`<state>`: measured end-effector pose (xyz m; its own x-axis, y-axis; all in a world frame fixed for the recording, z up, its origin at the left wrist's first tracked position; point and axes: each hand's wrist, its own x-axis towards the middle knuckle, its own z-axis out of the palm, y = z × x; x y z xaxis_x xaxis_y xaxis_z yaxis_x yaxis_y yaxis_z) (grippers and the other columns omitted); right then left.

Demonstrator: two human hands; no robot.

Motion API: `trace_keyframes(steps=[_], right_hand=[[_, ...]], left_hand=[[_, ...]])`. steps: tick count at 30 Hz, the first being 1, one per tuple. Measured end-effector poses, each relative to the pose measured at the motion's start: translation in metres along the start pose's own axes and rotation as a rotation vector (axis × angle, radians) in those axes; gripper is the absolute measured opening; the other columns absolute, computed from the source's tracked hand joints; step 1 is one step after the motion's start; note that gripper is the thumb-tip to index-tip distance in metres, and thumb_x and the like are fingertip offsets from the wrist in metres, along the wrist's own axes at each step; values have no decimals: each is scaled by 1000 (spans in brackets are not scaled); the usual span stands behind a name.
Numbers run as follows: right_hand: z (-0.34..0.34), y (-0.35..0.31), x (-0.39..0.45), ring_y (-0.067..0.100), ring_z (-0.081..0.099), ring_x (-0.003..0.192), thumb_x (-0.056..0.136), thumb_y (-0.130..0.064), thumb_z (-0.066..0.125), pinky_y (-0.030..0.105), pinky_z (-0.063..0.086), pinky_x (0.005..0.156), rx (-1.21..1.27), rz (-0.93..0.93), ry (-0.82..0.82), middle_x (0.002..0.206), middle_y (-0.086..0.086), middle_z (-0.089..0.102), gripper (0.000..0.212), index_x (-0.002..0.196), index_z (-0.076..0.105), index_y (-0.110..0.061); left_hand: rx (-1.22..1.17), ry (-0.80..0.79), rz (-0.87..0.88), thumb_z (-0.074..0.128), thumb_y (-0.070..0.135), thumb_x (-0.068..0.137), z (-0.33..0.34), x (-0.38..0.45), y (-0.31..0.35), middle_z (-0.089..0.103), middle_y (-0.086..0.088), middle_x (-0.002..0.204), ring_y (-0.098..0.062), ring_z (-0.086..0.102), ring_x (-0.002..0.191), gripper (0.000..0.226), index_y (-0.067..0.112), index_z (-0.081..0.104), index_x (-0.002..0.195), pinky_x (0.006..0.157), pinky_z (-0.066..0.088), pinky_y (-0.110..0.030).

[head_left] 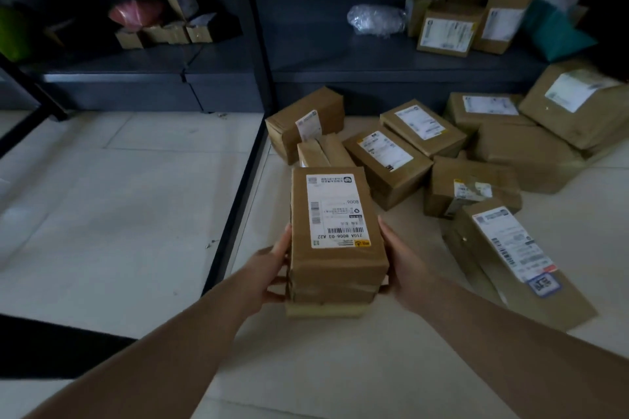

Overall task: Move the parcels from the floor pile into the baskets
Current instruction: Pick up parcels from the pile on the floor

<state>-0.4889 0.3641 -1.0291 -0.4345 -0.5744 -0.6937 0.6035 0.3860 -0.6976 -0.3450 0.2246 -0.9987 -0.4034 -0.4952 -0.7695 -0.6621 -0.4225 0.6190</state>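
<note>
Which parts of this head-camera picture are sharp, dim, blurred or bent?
Head view: the label on the held parcel is sharp; the shelves are dim; the teal package at right is blurred; the wide lens bends the shelf post.

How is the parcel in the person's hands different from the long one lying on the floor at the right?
The held parcel is up off the floor, gripped at its sides by the left hand and right hand; the long parcel lies flat on the tiles, untouched. The held parcel looks shorter and thicker, the long parcel flatter. The long parcel's label carries a blue patch; the held parcel's does not. Both are wrapped in brown paper with white labels.
</note>
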Motion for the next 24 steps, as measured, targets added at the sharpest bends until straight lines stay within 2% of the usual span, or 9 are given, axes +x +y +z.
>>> trace_keyframes(steps=[4, 9, 12, 14, 16, 18, 20, 23, 24], right_hand=[[4, -80, -70, 14, 61, 102, 75, -76, 44, 40, 44, 86, -12, -28, -8, 94, -11, 74, 51, 92, 73, -39], [22, -228, -205, 16, 65, 95, 67, -80, 49, 40, 49, 81, -2, -109, 44, 93, -9, 74, 51, 81, 75, -38], [34, -317, -291, 20, 68, 96, 47, -85, 54, 42, 51, 85, -10, -177, 18, 98, -7, 74, 66, 89, 75, -39], [45, -374, -346, 16, 71, 86, 53, -84, 53, 36, 52, 78, -13, -220, 6, 90, -9, 75, 54, 80, 75, -42], [57, -429, -397, 19, 69, 89, 61, -80, 56, 40, 51, 83, -3, -256, 48, 85, -7, 75, 47, 74, 76, -40], [69, -475, -442, 25, 65, 92, 52, -79, 64, 44, 50, 83, 13, -229, 97, 86, -1, 75, 57, 80, 77, -31], [84, -517, -488, 27, 65, 91, 45, -79, 67, 41, 50, 78, 2, -236, 18, 88, 3, 75, 65, 84, 77, -29], [111, -566, -545, 30, 67, 95, 52, -80, 64, 43, 50, 84, -4, -258, -113, 92, 5, 75, 62, 85, 78, -29], [121, -580, -562, 31, 69, 89, 54, -80, 62, 43, 53, 80, -6, -263, -164, 91, 5, 75, 61, 83, 78, -29]], left_hand=[[-53, 31, 12, 43, 79, 71, -6, -75, 69, 62, -5, 118, -28, 58, 107, 78, 19, 61, 117, 92, 49, -51], [-69, 3, 111, 51, 88, 38, -19, -216, 197, 64, 0, 111, -25, 62, 98, 97, 25, 64, 110, 86, 53, -47], [-62, -4, 178, 50, 88, 52, -31, -310, 277, 67, 0, 104, -24, 64, 92, 81, 25, 66, 100, 73, 56, -39], [-53, -5, 211, 49, 86, 57, -40, -373, 327, 68, 0, 100, -25, 64, 90, 77, 24, 67, 99, 65, 55, -36], [-65, 7, 214, 50, 86, 56, -50, -434, 373, 67, 0, 97, -26, 64, 90, 79, 23, 67, 100, 67, 56, -38], [-70, 56, 211, 50, 86, 55, -59, -491, 409, 65, -1, 97, -26, 62, 90, 82, 20, 64, 102, 71, 56, -41], [-82, 107, 247, 49, 88, 55, -69, -544, 439, 64, -3, 94, -26, 61, 87, 81, 19, 64, 96, 69, 55, -40], [-165, 205, 290, 49, 88, 56, -86, -616, 469, 68, -7, 91, -29, 64, 82, 83, 17, 66, 94, 71, 56, -42], [-188, 233, 306, 48, 89, 56, -94, -638, 476, 69, -8, 93, -31, 65, 84, 85, 17, 67, 97, 74, 56, -44]])
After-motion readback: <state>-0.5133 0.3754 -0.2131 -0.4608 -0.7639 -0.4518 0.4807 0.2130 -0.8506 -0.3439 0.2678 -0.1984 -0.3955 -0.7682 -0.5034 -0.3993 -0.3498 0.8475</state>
